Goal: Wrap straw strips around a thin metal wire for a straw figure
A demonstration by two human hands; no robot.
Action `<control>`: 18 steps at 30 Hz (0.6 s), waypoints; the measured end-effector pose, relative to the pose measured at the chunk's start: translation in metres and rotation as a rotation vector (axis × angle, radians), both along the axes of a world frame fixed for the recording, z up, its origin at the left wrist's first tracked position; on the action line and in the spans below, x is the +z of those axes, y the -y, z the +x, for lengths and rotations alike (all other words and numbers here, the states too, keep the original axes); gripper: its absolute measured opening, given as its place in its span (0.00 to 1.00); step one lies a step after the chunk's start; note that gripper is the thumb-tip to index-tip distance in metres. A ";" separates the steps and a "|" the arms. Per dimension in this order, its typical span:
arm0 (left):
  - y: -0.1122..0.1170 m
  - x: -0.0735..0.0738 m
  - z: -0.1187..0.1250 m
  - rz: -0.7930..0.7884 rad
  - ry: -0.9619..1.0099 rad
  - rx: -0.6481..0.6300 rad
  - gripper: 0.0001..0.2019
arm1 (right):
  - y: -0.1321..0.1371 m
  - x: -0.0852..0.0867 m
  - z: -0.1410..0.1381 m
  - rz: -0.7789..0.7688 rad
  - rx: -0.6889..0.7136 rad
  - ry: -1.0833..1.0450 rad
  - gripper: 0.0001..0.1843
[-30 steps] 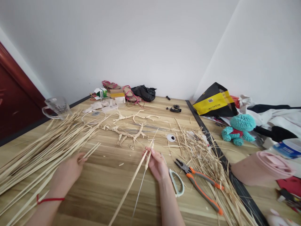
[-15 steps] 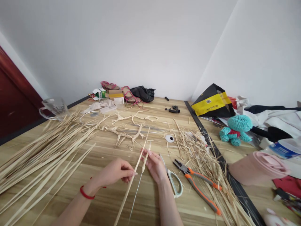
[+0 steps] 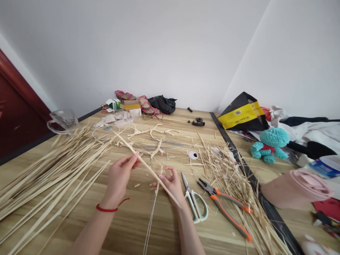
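Note:
My left hand [image 3: 121, 174] pinches a long pale straw strip [image 3: 149, 170] near its upper part. The strip slants down to the right, across my right fingers and toward the wrist. Closed around a straw-wrapped wire piece [image 3: 157, 188] is my right hand [image 3: 171, 185], low over the table. Two thin bare wire ends hang from that piece toward me. Beyond my hands lies a straw-wrapped wire figure [image 3: 154, 153], partly hidden by the strip, with another branching one [image 3: 156, 131] behind it.
Scissors [image 3: 195, 202] and orange-handled pliers [image 3: 225, 209] lie right of my right hand, beside a heap of straw scraps [image 3: 228, 170]. Long straw strips [image 3: 61, 173] cover the left side. A glass mug [image 3: 63, 121], sandals [image 3: 145, 105] and a black-yellow bag [image 3: 241, 113] stand farther back.
My left hand has moved up and left, swinging the straw strip from near upright to a slant across the wrapped piece. My right hand has come slightly lower, uncovering more of the scissors.

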State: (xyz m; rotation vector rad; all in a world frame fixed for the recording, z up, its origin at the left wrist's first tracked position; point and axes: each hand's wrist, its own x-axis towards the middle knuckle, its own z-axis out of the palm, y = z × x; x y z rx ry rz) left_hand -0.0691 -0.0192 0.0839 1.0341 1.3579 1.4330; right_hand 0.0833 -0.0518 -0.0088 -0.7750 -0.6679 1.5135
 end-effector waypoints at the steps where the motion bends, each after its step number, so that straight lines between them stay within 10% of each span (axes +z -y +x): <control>1: 0.000 -0.003 0.003 -0.001 0.037 0.054 0.16 | 0.000 0.001 0.000 0.013 0.018 -0.003 0.25; 12: 0.026 -0.030 0.017 -0.033 0.224 0.255 0.15 | 0.001 0.011 0.002 -0.034 -0.052 -0.042 0.21; 18: 0.061 -0.035 -0.002 0.058 -0.047 -0.091 0.15 | 0.005 0.019 0.010 -0.031 -0.104 -0.175 0.15</control>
